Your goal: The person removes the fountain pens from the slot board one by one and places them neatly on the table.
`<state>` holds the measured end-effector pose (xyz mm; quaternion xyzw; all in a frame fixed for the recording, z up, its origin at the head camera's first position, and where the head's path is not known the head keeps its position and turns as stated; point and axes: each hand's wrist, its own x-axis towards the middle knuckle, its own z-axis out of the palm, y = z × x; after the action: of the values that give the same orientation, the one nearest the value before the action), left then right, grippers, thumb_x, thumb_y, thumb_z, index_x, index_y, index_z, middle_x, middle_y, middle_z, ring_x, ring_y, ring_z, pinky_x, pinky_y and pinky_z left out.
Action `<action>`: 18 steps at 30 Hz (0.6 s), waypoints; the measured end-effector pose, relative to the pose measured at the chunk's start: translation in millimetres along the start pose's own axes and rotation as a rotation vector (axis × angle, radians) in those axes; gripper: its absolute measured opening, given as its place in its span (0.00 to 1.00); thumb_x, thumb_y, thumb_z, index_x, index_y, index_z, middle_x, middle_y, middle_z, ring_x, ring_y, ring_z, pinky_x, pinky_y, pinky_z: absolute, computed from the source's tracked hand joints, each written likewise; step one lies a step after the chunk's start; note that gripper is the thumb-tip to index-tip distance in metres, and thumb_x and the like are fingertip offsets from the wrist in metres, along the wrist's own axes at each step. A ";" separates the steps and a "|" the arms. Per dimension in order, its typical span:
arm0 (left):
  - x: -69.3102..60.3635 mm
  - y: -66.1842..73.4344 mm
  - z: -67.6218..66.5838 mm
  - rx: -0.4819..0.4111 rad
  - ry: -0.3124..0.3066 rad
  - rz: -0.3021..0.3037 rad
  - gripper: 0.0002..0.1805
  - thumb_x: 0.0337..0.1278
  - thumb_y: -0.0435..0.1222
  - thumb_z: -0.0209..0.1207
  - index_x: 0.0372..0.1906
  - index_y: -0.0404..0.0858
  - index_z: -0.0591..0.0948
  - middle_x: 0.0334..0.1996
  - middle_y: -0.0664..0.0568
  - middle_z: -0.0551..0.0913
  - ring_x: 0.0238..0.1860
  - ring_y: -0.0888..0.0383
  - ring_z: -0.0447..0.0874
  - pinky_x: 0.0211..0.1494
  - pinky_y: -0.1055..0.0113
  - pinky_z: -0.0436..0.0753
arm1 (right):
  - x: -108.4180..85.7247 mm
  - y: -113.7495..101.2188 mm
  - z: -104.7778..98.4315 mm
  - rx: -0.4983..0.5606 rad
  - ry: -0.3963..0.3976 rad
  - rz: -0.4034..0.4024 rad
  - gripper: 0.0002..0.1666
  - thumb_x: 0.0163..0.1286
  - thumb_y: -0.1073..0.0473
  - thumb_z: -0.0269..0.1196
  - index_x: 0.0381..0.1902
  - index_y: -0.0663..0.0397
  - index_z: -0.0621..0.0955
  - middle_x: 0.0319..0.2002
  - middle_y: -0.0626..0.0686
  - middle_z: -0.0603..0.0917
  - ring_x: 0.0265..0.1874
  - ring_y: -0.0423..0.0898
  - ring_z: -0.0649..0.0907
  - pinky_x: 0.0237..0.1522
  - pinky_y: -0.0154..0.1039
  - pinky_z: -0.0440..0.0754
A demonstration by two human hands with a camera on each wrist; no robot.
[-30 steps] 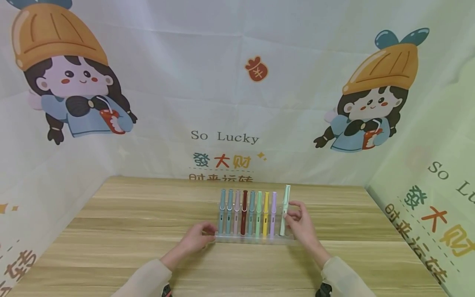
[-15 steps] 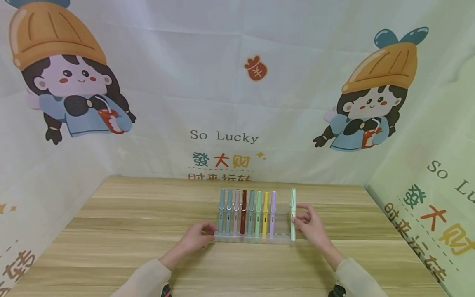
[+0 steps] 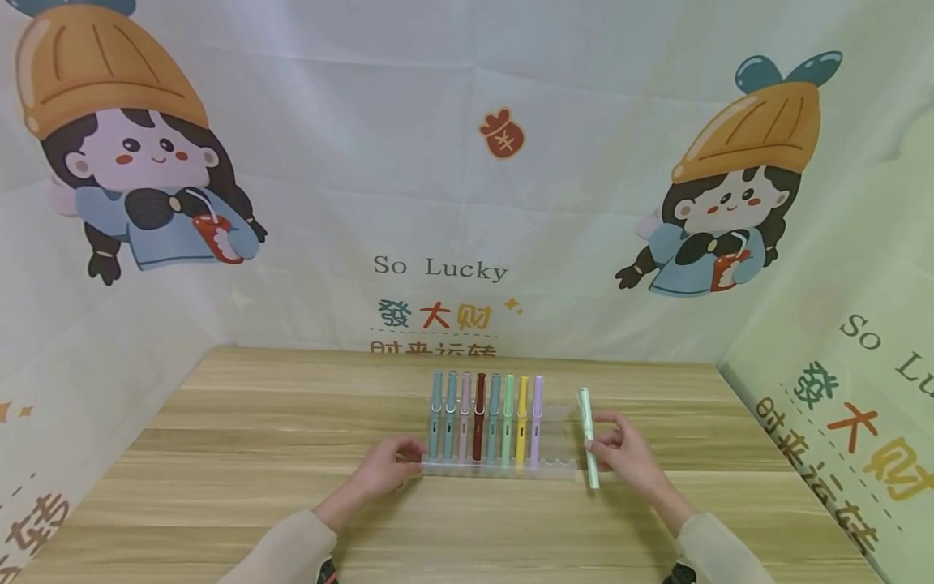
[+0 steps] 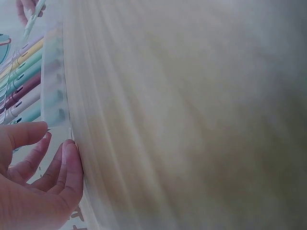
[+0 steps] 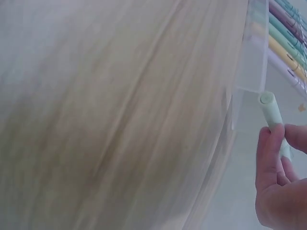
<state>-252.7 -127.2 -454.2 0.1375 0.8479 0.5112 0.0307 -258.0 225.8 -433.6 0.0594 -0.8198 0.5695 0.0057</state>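
A pale mint pen (image 3: 588, 438) is pinched between the thumb and fingers of my right hand (image 3: 631, 458), just off the right end of a clear pen stand (image 3: 503, 469). The pen tilts slightly, and its blunt end (image 5: 267, 98) faces the right wrist camera. Several pens stand side by side in the stand, among them a dark red pen (image 3: 479, 418), a yellow pen (image 3: 522, 422) and a lilac pen (image 3: 537, 422). At the stand's left end, my left hand (image 3: 390, 465) holds the corner with thumb and fingertips (image 4: 70, 149). The exact contact is hard to see.
The stand's notches to the right of the lilac pen bear no pens. A wooden table (image 3: 467, 527) extends around the stand. A printed cloth backdrop (image 3: 584, 308) rises behind the table and along both sides.
My right hand has carried the mint pen out from the stand's right end, to the right and nearer to me, tilting it. My left hand, the stand and the other pens have stayed put.
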 end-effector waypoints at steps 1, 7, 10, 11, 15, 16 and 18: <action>-0.3 0.3 0.0 0.001 0.002 0.000 0.08 0.47 0.24 0.56 0.36 0.28 0.76 0.31 0.45 0.77 0.29 0.56 0.75 0.23 0.63 0.75 | -0.1 0.6 -0.6 -0.007 -0.006 0.005 0.26 0.57 0.72 0.57 0.54 0.69 0.64 0.31 0.60 0.79 0.27 0.51 0.79 0.28 0.41 0.79; -1.1 0.7 -0.7 -0.008 -0.002 0.002 0.08 0.47 0.24 0.56 0.36 0.27 0.75 0.31 0.45 0.77 0.29 0.56 0.74 0.23 0.63 0.75 | -1.7 4.1 -2.2 -0.046 -0.035 0.027 0.26 0.57 0.71 0.58 0.53 0.71 0.64 0.28 0.58 0.78 0.25 0.50 0.79 0.25 0.40 0.79; -2.0 1.9 -1.0 -0.017 -0.001 -0.001 0.08 0.47 0.24 0.56 0.36 0.27 0.75 0.31 0.45 0.77 0.29 0.56 0.74 0.23 0.62 0.75 | -2.1 7.5 -2.6 -0.073 -0.054 0.012 0.26 0.57 0.70 0.59 0.52 0.73 0.65 0.27 0.57 0.78 0.24 0.48 0.78 0.25 0.40 0.78; -2.4 2.4 -1.0 -0.019 0.001 -0.002 0.08 0.47 0.24 0.56 0.36 0.27 0.75 0.31 0.45 0.77 0.29 0.55 0.74 0.23 0.62 0.75 | -2.1 8.7 -2.9 -0.082 -0.065 0.010 0.26 0.57 0.70 0.59 0.52 0.73 0.65 0.27 0.57 0.78 0.24 0.48 0.78 0.24 0.40 0.78; -3.0 2.9 -0.8 -0.016 0.005 -0.001 0.08 0.47 0.24 0.57 0.36 0.28 0.75 0.31 0.45 0.77 0.29 0.55 0.74 0.24 0.61 0.76 | -1.7 12.7 -3.5 -0.116 -0.096 0.008 0.24 0.57 0.70 0.59 0.50 0.72 0.66 0.25 0.56 0.78 0.23 0.47 0.78 0.24 0.39 0.78; -3.0 2.9 -0.7 -0.014 0.006 -0.002 0.08 0.47 0.24 0.57 0.36 0.28 0.75 0.31 0.45 0.77 0.29 0.55 0.75 0.24 0.61 0.76 | -1.9 13.3 -3.7 -0.120 -0.102 0.011 0.24 0.57 0.70 0.59 0.50 0.72 0.66 0.25 0.56 0.78 0.22 0.47 0.78 0.24 0.39 0.78; -2.7 2.7 -0.4 -0.010 0.007 -0.002 0.08 0.47 0.24 0.57 0.36 0.28 0.76 0.31 0.45 0.77 0.29 0.55 0.75 0.24 0.61 0.76 | -2.3 13.2 -3.4 -0.121 -0.108 0.028 0.23 0.56 0.70 0.59 0.49 0.72 0.66 0.25 0.56 0.78 0.23 0.47 0.78 0.24 0.40 0.78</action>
<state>-249.6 -127.1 -451.9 0.1344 0.8457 0.5157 0.0288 -257.3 233.7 -445.0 0.0781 -0.8525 0.5151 -0.0426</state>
